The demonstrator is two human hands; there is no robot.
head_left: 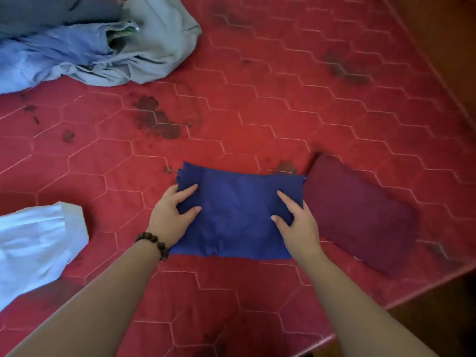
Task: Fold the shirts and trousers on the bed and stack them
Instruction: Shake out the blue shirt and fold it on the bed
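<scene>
A folded blue garment (239, 215) lies flat on the red quilted bed cover (257, 112), near the bed's front edge and roughly central in the view. The left hand (171, 215) rests on the garment's left end, fingers spread and extended across the cloth, palm down; a dark beaded bracelet (153, 243) sits at that wrist. The right hand (298, 222) rests on the right end, fingers likewise spread and lying flat (neither hand pinches or curls round the fabric). A folded maroon garment (360, 217) lies just beside the blue one, touching its right edge. A white garment (38, 243) lies at the left margin, apart from the blue one. A loose heap of pale blue and grey clothing (103, 39) occupies the far left corner.
</scene>
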